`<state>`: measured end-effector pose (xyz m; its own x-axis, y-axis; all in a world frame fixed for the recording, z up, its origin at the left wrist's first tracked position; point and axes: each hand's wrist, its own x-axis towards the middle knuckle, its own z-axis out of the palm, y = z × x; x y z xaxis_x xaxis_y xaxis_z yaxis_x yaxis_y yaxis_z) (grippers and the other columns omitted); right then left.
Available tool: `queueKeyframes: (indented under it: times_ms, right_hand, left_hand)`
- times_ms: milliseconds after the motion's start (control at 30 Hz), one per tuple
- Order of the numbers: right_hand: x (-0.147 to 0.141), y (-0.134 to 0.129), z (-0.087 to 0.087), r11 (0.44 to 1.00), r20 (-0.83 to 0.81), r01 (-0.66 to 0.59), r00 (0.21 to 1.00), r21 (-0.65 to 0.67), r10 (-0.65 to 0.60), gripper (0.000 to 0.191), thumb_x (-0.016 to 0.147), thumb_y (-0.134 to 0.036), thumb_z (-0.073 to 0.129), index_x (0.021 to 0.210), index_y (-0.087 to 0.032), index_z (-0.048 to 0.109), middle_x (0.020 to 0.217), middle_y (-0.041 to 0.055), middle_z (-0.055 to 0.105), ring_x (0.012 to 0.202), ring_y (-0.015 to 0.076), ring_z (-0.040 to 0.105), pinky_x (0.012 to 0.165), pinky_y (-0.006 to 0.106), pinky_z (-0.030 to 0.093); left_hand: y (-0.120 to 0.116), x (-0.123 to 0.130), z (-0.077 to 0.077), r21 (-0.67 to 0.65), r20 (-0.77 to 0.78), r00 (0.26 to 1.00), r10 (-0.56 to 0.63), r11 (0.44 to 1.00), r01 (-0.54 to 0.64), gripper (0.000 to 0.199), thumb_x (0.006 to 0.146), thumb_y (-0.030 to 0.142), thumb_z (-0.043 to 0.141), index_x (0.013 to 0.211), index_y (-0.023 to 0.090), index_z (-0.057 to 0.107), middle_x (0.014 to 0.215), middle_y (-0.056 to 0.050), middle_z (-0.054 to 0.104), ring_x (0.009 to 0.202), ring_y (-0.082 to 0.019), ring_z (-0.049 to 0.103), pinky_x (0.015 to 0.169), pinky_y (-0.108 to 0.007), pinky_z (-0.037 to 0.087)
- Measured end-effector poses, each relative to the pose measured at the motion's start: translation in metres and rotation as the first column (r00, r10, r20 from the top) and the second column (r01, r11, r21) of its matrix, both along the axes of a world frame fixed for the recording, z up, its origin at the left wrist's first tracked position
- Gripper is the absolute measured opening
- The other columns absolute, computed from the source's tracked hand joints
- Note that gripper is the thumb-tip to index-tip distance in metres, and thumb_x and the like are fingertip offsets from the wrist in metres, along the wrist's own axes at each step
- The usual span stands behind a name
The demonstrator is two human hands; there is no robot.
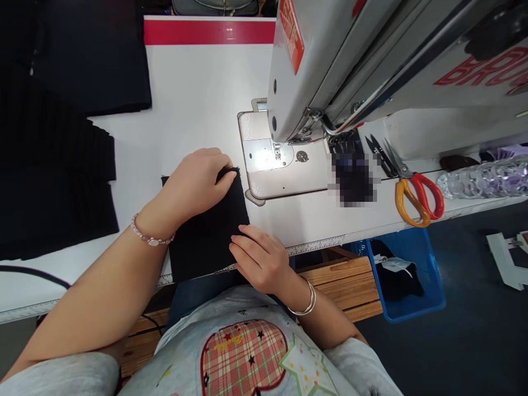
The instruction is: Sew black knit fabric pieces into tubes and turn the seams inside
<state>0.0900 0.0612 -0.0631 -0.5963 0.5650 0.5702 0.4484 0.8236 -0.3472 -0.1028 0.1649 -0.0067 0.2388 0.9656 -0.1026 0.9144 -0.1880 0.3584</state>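
Note:
A rectangular piece of black fabric [202, 247] lies at the table's front edge, its near side hanging slightly over. My left hand [202, 179] pinches its far right corner between thumb and fingers, just left of the sewing machine's metal bed plate [264, 181]. Lower down, my right hand [262, 258] grips the right edge of the same fabric, fingers on top; the thumb is hidden. The sewing machine [313, 71] stands ahead to the right, and its presser foot [278, 148] is apart from the cloth.
Stacks of dark fabric [53, 181] cover the table's left side. To the right lie orange-and-red-handled scissors [416, 192], black thread snips [379, 154] and a clear textured bottle [487, 179]. A blue basket [437, 291] holding dark cloth stands below, beside a wooden bench [342, 280].

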Motion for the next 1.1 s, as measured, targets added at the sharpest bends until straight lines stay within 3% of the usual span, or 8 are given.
queueKeyframes:
  times_ms: [333,633,933,1100]
  right_hand:
    - [0.001,0.001,0.003,1.000,-0.016,0.007,1.000,-0.006,-0.007,0.014,0.087,-0.014,0.060,0.095,-0.011,0.069,0.101,0.0092,0.072,0.111,0.0257,0.063,0.095,0.034,0.056]
    - [0.001,0.001,0.003,1.000,-0.015,0.007,1.000,-0.022,-0.008,0.013,0.087,-0.016,0.059,0.096,-0.013,0.069,0.101,0.0079,0.072,0.113,0.0240,0.062,0.092,0.033,0.057]
    - [0.001,0.000,0.002,0.999,-0.011,0.000,1.000,-0.051,0.000,0.014,0.086,-0.014,0.061,0.097,-0.012,0.069,0.102,0.0086,0.072,0.115,0.0246,0.061,0.093,0.032,0.056]
    - [0.002,-0.001,0.003,0.998,0.034,0.018,0.999,-0.061,-0.016,0.014,0.088,-0.018,0.059,0.098,-0.016,0.069,0.105,0.0073,0.072,0.117,0.0229,0.059,0.102,0.038,0.050]
  left_hand:
    - [0.000,-0.002,-0.002,0.012,0.013,1.000,-0.011,1.000,0.011,0.016,0.086,0.033,0.046,0.081,0.021,0.055,0.083,-0.005,0.061,0.080,-0.023,0.057,0.073,-0.037,0.044]
    - [-0.003,-0.001,-0.004,0.035,0.082,0.995,0.063,0.997,-0.066,0.018,0.086,0.024,0.044,0.098,0.020,0.058,0.081,-0.005,0.063,0.076,-0.021,0.057,0.070,-0.036,0.045]
    - [-0.006,0.001,-0.002,0.039,0.162,0.980,0.116,0.992,-0.124,0.012,0.085,0.023,0.049,0.091,0.022,0.060,0.081,-0.003,0.063,0.074,-0.020,0.057,0.068,-0.035,0.046]
    - [-0.013,0.005,-0.006,0.231,0.116,0.989,0.088,0.966,-0.113,0.021,0.090,0.024,0.045,0.087,0.024,0.066,0.090,-0.007,0.065,0.087,-0.025,0.058,0.078,-0.042,0.048]
